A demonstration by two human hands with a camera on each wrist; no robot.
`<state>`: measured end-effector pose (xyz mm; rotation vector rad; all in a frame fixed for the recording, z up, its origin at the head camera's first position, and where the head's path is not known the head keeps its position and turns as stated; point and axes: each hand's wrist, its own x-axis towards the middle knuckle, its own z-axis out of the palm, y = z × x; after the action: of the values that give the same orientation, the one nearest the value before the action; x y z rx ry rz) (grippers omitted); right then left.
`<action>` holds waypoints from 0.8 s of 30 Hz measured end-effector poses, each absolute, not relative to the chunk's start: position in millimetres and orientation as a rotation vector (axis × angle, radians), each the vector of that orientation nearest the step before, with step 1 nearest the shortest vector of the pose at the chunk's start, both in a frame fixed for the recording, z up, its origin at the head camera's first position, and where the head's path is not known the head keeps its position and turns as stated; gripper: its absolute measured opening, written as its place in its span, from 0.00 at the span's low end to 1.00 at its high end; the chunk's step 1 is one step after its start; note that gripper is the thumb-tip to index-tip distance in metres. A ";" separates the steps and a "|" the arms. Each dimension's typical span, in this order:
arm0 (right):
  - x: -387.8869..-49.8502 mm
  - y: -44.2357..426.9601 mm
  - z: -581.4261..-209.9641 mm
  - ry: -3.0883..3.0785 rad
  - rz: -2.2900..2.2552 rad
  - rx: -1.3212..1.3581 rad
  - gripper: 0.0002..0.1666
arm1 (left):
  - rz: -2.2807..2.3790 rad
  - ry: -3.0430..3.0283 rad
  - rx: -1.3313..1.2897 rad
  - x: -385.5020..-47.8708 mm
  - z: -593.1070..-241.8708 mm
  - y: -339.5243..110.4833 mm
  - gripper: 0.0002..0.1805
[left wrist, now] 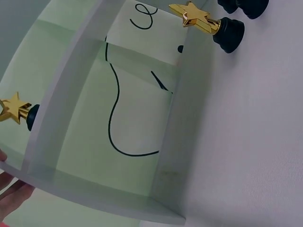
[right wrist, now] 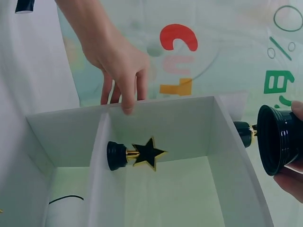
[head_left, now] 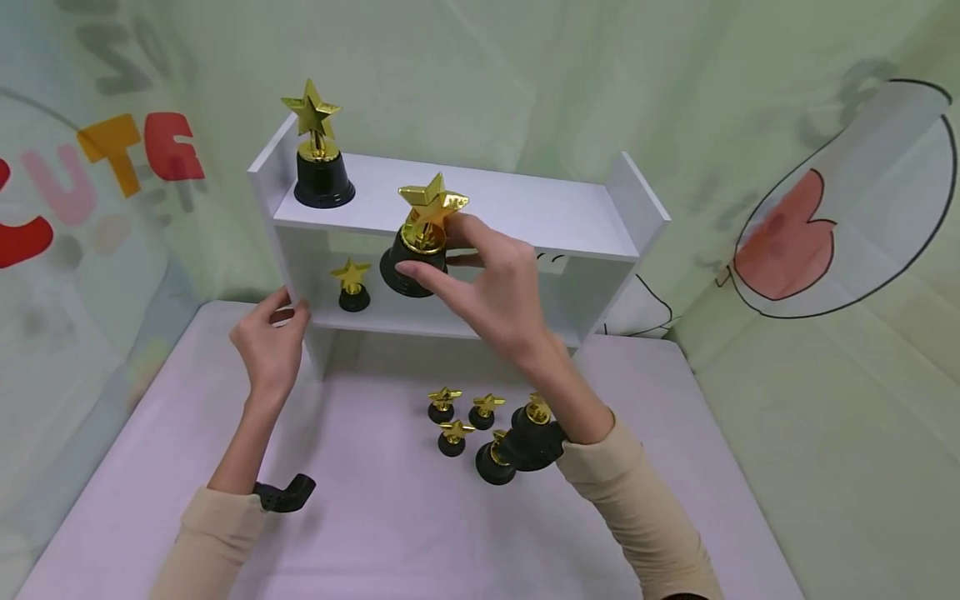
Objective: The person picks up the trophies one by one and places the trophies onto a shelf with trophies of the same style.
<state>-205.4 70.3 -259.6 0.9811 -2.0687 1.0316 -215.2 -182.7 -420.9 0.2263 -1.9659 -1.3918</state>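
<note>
My right hand (head_left: 498, 283) pinches a large star trophy (head_left: 420, 242), gold on a black base, between thumb and fingers. It is raised in front of the top board of a white shelf unit (head_left: 510, 196). The underside of its base (right wrist: 272, 142) shows in the right wrist view. My left hand (head_left: 272, 342) grips the shelf's left side panel, thumb inside and fingers outside. Another large trophy (head_left: 324, 175) stands upright at the left of the top board. On the middle board, near the left, stands a small star trophy (head_left: 352, 293).
On the white table (head_left: 375, 517), in front of the shelf, stand several small trophies (head_left: 452, 442) and larger ones (head_left: 495, 467), partly covered by my right wrist and its black camera. Printed fabric walls (head_left: 525, 83) enclose the table behind and at the sides.
</note>
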 end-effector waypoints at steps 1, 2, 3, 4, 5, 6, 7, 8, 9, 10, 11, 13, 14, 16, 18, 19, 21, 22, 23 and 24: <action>-207.1 68.7 -257.2 -2.072 1.046 0.986 0.28 | -1.392 -1.968 0.226 -215.4 -420.6 -182.7 0.16; -209.1 66.9 -254.9 -2.076 1.059 0.992 0.28 | -1.392 -1.969 0.227 -215.5 -420.5 -182.7 0.16; -211.4 65.0 -252.5 -2.082 1.069 0.998 0.28 | -1.393 -1.970 0.228 -215.6 -420.4 -182.8 0.16; -214.0 63.2 -250.5 -2.087 1.076 1.002 0.29 | -1.396 -1.970 0.230 -215.7 -420.4 -182.9 0.16; -216.9 61.2 -248.5 -2.092 1.088 1.006 0.29 | -1.395 -1.970 0.230 -215.9 -420.6 -183.1 0.16; -220.2 59.3 -247.0 -2.095 1.095 1.009 0.28 | -1.397 -1.969 0.228 -216.2 -421.0 -183.4 0.16; -223.3 57.6 -245.5 -2.098 1.103 1.009 0.28 | -1.398 -1.967 0.225 -216.2 -421.2 -183.7 0.16; -226.6 56.0 -244.2 -2.102 1.105 1.004 0.27 | -1.402 -1.963 0.220 -216.4 -421.9 -184.0 0.16; -229.8 54.7 -243.0 -2.105 1.106 0.998 0.27 | -1.404 -1.960 0.214 -216.7 -422.5 -184.4 0.16; -232.8 53.5 -241.8 -2.105 1.108 0.994 0.27 | -1.408 -1.955 0.207 -216.9 -423.0 -184.7 0.15; -235.6 52.3 -240.6 -2.105 1.109 0.989 0.26 | -1.409 -1.951 0.199 -217.1 -423.4 -184.9 0.15; -240.1 50.5 -238.0 -2.114 1.100 0.971 0.26 | -1.417 -1.944 0.189 -217.4 -424.0 -185.2 0.15; -242.5 49.7 -236.6 -2.121 1.094 0.960 0.26 | -1.419 -1.942 0.186 -217.6 -424.1 -185.2 0.15; -247.3 48.1 -233.7 -2.139 1.081 0.937 0.26 | -1.423 -1.941 0.183 -217.5 -423.5 -185.0 0.15; -252.8 46.4 -230.7 -2.182 1.076 0.902 0.27 | -1.427 -1.941 0.182 -217.5 -423.0 -185.0 0.15; -255.9 45.5 -229.2 -2.207 1.077 0.885 0.28 | -1.426 -1.942 0.182 -217.4 -422.7 -184.9 0.16; -262.6 43.6 -226.9 -2.258 1.091 0.846 0.30 | -1.422 -1.943 0.184 -217.3 -422.4 -184.9 0.16; -265.9 42.6 -225.8 -2.284 1.101 0.828 0.30 | -1.419 -1.944 0.185 -217.3 -422.5 -185.1 0.16; -269.0 41.3 -224.9 -2.308 1.116 0.813 0.31 | -1.414 -1.945 0.186 -217.3 -422.7 -185.2 0.16; -271.8 39.9 -224.2 -2.330 1.120 0.801 0.32 | -1.409 -1.946 0.187 -217.3 -422.9 -185.4 0.16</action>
<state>-271.8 39.9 -224.2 0.8006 -2.3298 1.1204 -217.3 -185.4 -422.9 0.1874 -1.9462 -1.4094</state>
